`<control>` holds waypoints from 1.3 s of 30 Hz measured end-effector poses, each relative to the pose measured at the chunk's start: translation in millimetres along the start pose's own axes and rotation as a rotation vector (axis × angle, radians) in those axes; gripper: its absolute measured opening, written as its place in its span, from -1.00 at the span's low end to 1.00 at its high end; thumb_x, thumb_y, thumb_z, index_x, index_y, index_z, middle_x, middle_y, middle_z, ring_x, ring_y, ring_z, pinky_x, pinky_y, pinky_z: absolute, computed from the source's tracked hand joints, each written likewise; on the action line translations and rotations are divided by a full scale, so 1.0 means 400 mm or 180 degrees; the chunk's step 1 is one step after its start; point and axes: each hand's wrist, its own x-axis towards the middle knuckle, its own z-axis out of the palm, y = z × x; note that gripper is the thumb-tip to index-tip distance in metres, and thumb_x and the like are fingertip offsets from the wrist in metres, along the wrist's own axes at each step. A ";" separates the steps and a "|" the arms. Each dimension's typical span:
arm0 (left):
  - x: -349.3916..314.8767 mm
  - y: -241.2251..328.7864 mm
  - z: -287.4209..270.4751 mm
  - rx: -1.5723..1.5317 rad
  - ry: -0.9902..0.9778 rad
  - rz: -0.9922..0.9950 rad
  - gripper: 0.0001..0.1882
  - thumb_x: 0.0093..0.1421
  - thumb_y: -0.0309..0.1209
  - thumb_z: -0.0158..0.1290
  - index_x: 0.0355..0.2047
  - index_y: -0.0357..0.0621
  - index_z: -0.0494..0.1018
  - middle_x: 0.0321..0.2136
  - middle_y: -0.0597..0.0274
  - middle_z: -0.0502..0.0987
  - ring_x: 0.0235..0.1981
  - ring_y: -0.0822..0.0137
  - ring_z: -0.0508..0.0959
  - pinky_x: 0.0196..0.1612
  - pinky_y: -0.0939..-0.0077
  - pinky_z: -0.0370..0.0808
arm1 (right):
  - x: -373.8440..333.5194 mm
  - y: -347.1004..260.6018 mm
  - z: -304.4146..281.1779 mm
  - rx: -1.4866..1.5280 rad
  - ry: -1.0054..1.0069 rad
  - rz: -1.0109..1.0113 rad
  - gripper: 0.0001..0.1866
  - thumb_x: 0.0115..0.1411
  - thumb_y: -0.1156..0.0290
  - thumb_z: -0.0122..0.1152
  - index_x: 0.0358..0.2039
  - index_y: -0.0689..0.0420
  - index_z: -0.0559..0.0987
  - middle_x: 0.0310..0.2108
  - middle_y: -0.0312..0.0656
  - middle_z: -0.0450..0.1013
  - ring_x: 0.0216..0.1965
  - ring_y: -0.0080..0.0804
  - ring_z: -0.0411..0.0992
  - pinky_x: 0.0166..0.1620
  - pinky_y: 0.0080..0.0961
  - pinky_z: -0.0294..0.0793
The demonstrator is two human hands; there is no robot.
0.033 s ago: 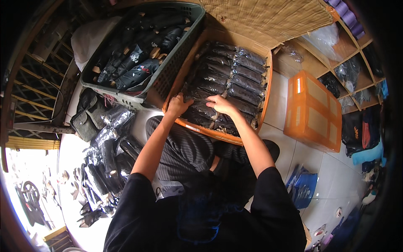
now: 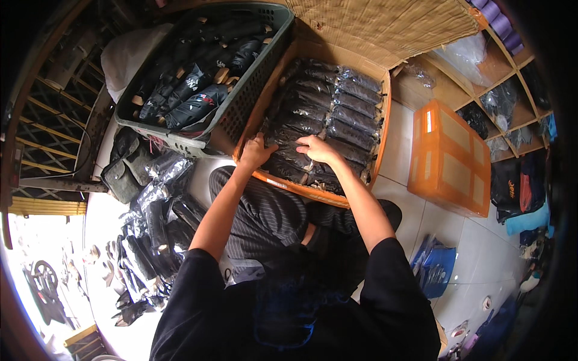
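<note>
An open cardboard box (image 2: 386, 123) wrapped in orange tape stands before my crossed legs. Inside lie two columns of dark, slim bundles in clear plastic sleeves (image 2: 355, 117), which look like folded umbrellas. At the near left, inside the box wall, my left hand (image 2: 255, 153) rests on the sleeved bundles, its thumb held apart. My right hand (image 2: 319, 150) lies over the middle of the near rows, palm down, with thumb and fingers apart. Both hands touch the bundles without lifting any. Their fingertips are partly hidden.
A dark plastic basket (image 2: 223, 129) of black folded umbrellas (image 2: 195, 105) stands at the left. Plastic-wrapped bundles (image 2: 150, 234) lie on the floor below it. To the right are a closed orange-taped box (image 2: 448, 159), a blue package (image 2: 435, 268) and wooden shelves (image 2: 481, 90).
</note>
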 end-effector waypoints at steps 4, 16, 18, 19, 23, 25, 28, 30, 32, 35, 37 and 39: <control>0.018 -0.023 0.040 0.0223 -0.0053 0.0127 -0.12 0.02 0.00 0.23 0.14 -0.44 0.18 -0.05 -0.32 0.45 0.07 -0.22 0.39 0.11 0.15 0.37 | 0.008 0.022 0.011 -0.0510 0.0253 -0.0221 -0.62 0.21 0.35 0.19 0.00 0.26 0.49 -0.09 0.16 0.49 0.04 0.01 0.43 0.05 -0.24 0.40; 0.003 0.055 -0.061 0.0809 -0.0980 0.0921 -0.01 -0.03 0.01 0.28 0.31 0.05 0.03 0.32 -0.01 0.05 0.32 -0.12 0.06 0.26 0.07 0.24 | -0.105 -0.048 0.076 -0.1775 0.0399 -0.0143 -0.19 0.21 0.04 0.16 0.28 0.33 0.13 0.17 0.28 0.23 0.18 0.16 0.24 0.27 -0.16 0.18; 0.007 0.051 -0.054 0.0897 -0.1391 0.1097 0.01 -0.04 0.03 0.29 0.34 0.19 0.00 0.36 0.07 -0.01 0.37 -0.09 -0.04 0.30 0.01 0.17 | -0.108 -0.019 0.106 -0.1957 0.0252 -0.0002 -0.10 0.26 -0.08 0.01 0.36 0.26 -0.07 0.34 0.22 -0.08 0.36 0.12 -0.08 0.38 -0.11 -0.14; 0.007 0.051 -0.051 0.0907 -0.1559 0.1028 0.02 -0.05 0.04 0.29 0.35 0.24 -0.02 0.36 0.09 -0.02 0.38 -0.07 -0.08 0.32 -0.02 0.14 | -0.113 -0.014 0.118 -0.2042 0.0186 0.0077 -0.11 0.28 -0.10 -0.06 0.37 0.23 -0.13 0.37 0.17 -0.17 0.39 0.09 -0.17 0.39 -0.12 -0.22; 0.001 0.070 -0.034 0.1290 -0.1801 0.0862 0.09 -0.10 0.02 0.33 0.37 0.30 -0.07 0.37 0.06 -0.07 0.39 -0.12 -0.13 0.27 -0.23 0.13 | -0.115 -0.025 0.133 -0.2035 -0.0073 0.0272 0.02 0.24 -0.27 -0.13 0.38 0.23 -0.23 0.41 0.15 -0.35 0.42 0.06 -0.34 0.41 -0.10 -0.39; -0.014 0.084 -0.021 0.1534 -0.1782 0.0828 0.12 -0.11 0.03 0.33 0.37 0.30 -0.10 0.37 0.05 -0.09 0.38 -0.14 -0.12 0.25 -0.27 0.14 | -0.119 -0.017 0.142 -0.2078 -0.0033 0.0162 0.16 0.11 -0.42 -0.09 0.38 0.23 -0.23 0.40 0.20 -0.34 0.41 0.14 -0.34 0.40 -0.07 -0.39; -0.031 0.109 -0.020 0.2001 -0.1703 0.0789 0.17 -0.11 0.12 0.30 0.39 0.30 -0.18 0.39 0.09 -0.14 0.39 -0.11 -0.14 0.24 -0.30 0.13 | -0.107 0.028 0.174 -0.2399 0.0222 0.0038 0.22 0.03 -0.48 -0.07 0.38 0.21 -0.20 0.40 0.20 -0.29 0.41 0.19 -0.30 0.40 -0.06 -0.36; -0.018 0.109 -0.003 0.2099 -0.1734 0.0744 0.20 -0.15 0.16 0.31 0.38 0.28 -0.16 0.38 0.10 -0.11 0.39 -0.10 -0.14 0.23 -0.33 0.12 | -0.102 0.024 0.167 -0.2400 0.0125 0.0089 0.25 -0.01 -0.50 -0.06 0.38 0.20 -0.20 0.39 0.20 -0.29 0.40 0.23 -0.29 0.39 -0.04 -0.34; 0.005 0.127 -0.004 0.2199 -0.1835 0.0745 0.21 -0.18 0.18 0.31 0.38 0.27 -0.15 0.38 0.10 -0.11 0.39 -0.10 -0.14 0.23 -0.34 0.11 | -0.095 0.030 0.157 -0.2530 0.0124 0.0118 0.26 -0.02 -0.51 -0.05 0.38 0.20 -0.20 0.39 0.20 -0.27 0.40 0.23 -0.29 0.39 -0.04 -0.34; 0.031 0.099 -0.028 0.2270 -0.1873 0.0992 0.29 -0.26 0.28 0.29 0.38 0.17 -0.15 0.40 0.12 -0.18 0.40 -0.11 -0.23 0.26 -0.38 0.03 | -0.090 -0.027 0.127 -0.2425 -0.0051 0.0159 0.24 0.00 -0.38 0.13 0.38 0.24 -0.19 0.38 0.22 -0.26 0.40 0.18 -0.29 0.39 -0.01 -0.31; 0.036 0.075 -0.035 0.2179 -0.1996 0.1256 0.36 -0.30 0.34 0.26 0.39 0.09 -0.19 0.41 0.13 -0.24 0.41 -0.10 -0.31 0.26 -0.43 -0.03 | -0.094 -0.057 0.115 -0.2475 -0.0121 0.0133 0.27 -0.03 -0.28 0.27 0.37 0.28 -0.20 0.38 0.24 -0.25 0.41 0.12 -0.30 0.40 0.00 -0.30; 0.053 0.057 -0.024 0.2046 -0.1996 0.1359 0.38 -0.30 0.36 0.25 0.39 0.07 -0.22 0.41 0.12 -0.25 0.41 -0.08 -0.31 0.25 -0.45 -0.02 | -0.076 -0.028 0.114 -0.2482 0.0009 -0.0038 0.26 -0.03 -0.25 0.29 0.36 0.32 -0.18 0.38 0.24 -0.24 0.41 0.13 -0.28 0.39 0.02 -0.26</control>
